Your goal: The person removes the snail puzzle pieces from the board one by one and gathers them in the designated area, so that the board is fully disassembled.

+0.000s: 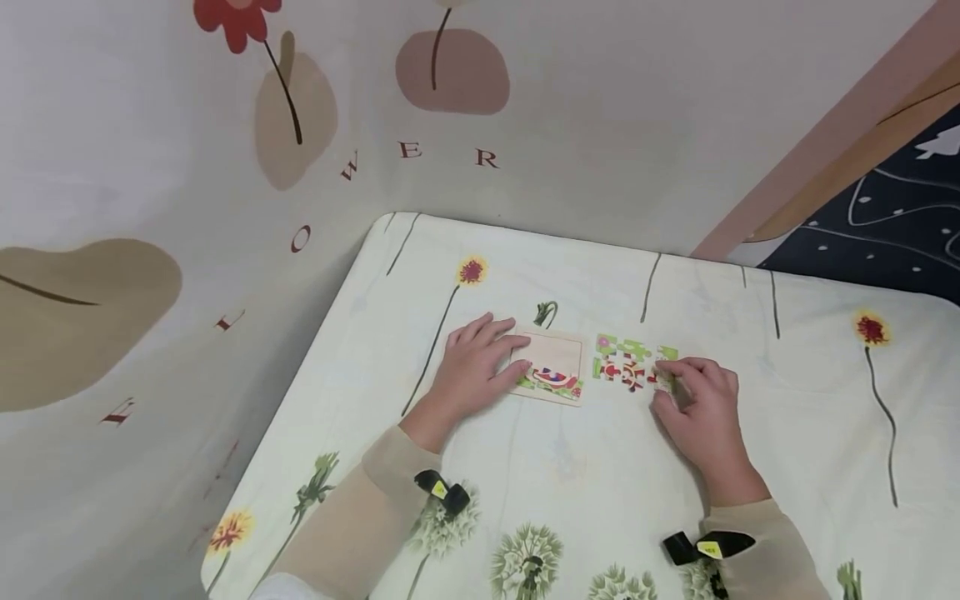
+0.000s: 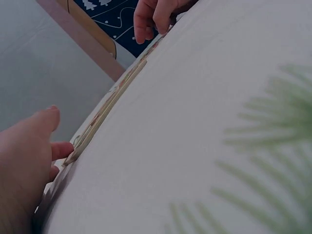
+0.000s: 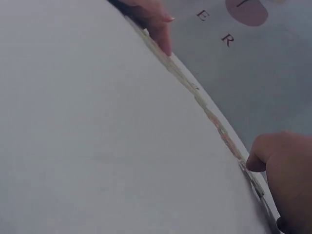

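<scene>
A shallow wooden puzzle tray (image 1: 555, 346) lies on the cloth, its lower part filled with a strip of printed pieces (image 1: 551, 379). My left hand (image 1: 480, 367) rests at the tray's left side with fingers spread, thumb over the lower left corner. In the left wrist view, the left hand's fingers touch the tray's edge (image 2: 105, 114). Right of the tray lie loose jigsaw pieces (image 1: 626, 360), green with red and white figures. At their right side, my right hand (image 1: 708, 412) pinches a puzzle piece (image 1: 664, 380) between thumb and index finger; the hand partly hides it.
A white cloth (image 1: 600, 492) printed with dandelions and yellow-red flowers covers the table. Behind and to the left hangs a pale curtain (image 1: 600, 150) with leaf shapes and letters. Dark patterned fabric (image 1: 885, 217) shows at the back right. Black cameras are strapped to both wrists.
</scene>
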A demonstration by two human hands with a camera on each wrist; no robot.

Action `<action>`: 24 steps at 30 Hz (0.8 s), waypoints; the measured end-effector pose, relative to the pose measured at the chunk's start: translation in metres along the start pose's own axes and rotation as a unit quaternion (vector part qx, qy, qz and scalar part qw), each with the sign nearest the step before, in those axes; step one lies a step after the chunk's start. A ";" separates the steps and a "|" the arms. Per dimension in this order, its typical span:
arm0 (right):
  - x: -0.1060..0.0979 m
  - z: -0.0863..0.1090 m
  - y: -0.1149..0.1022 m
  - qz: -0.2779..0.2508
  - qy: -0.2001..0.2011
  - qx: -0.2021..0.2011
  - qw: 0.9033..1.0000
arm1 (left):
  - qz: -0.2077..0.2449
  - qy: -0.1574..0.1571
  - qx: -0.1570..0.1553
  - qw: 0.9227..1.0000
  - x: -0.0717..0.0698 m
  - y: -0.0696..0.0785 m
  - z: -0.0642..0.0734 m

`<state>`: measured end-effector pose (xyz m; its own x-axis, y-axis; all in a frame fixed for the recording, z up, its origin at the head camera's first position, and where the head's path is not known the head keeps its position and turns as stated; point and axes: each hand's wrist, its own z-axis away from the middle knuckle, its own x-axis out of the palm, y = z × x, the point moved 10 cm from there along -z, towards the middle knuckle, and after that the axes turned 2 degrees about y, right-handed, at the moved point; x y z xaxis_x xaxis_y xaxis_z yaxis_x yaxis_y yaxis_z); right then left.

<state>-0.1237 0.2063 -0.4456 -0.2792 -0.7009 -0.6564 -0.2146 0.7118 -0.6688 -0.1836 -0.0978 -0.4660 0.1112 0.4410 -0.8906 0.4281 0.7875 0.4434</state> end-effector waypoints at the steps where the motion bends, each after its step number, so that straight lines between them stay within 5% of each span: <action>1: 0.001 0.000 -0.004 -0.002 0.001 -0.010 1.000 | 0.000 -0.002 -0.002 1.000 0.000 0.000 0.000; 8: 0.021 -0.005 -0.052 0.000 0.006 -0.098 0.995 | -0.002 -0.010 -0.008 1.000 -0.002 0.001 -0.001; 13: 0.057 -0.005 -0.094 -0.020 -0.039 -0.139 0.989 | -0.001 -0.006 -0.010 1.000 -0.004 0.000 0.000; 24: 0.110 -0.010 -0.126 0.013 -0.112 -0.091 0.989 | 0.008 -0.002 -0.006 1.000 -0.006 0.001 0.000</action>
<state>-0.1367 0.0397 -0.4298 -0.0767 -0.6607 -0.7468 -0.3806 0.7116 -0.5905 -0.1841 -0.0991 -0.4603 0.1207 0.4514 -0.8841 0.4157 0.7858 0.4580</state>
